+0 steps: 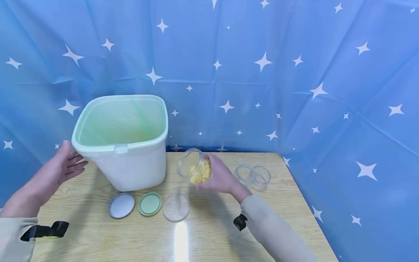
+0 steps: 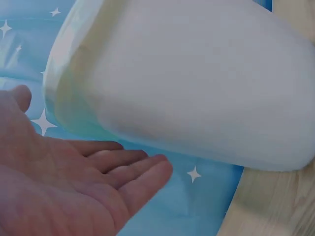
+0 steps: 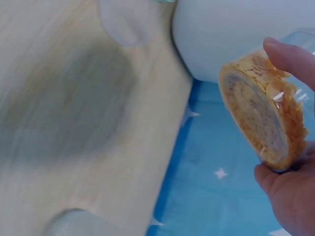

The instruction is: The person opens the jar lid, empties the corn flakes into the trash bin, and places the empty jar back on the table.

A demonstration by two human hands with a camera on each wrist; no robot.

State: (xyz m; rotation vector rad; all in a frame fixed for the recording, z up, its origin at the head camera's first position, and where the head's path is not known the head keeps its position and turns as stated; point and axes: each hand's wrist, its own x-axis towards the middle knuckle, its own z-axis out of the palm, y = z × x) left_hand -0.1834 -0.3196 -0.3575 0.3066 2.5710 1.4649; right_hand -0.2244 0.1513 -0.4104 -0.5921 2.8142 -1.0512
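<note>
A white bin (image 1: pixel 140 167) with a pale green rim and a greenish liner stands at the back left of the table. Beside its left rim is my left hand (image 1: pixel 62 163), palm toward the bin, fingers extended. In the left wrist view this hand (image 2: pixel 74 182) holds nothing, and I cannot tell whether it touches the rim. To the bin's right, my right hand (image 1: pixel 220 174) grips a clear jar (image 1: pixel 187 160), tilted with its mouth toward the bin. Yellowish flakes (image 1: pixel 201 173) lie in the jar's bottom part, also visible through its base (image 3: pixel 253 115) in the right wrist view.
In front of the bin lie a whitish lid (image 1: pixel 122 205), a green lid (image 1: pixel 150 203) and a clear lid (image 1: pixel 176 207). Two clear containers (image 1: pixel 261 178) are right of my right hand. A blue starred curtain (image 1: pixel 229 72) hangs behind the wooden table (image 1: pixel 131 240).
</note>
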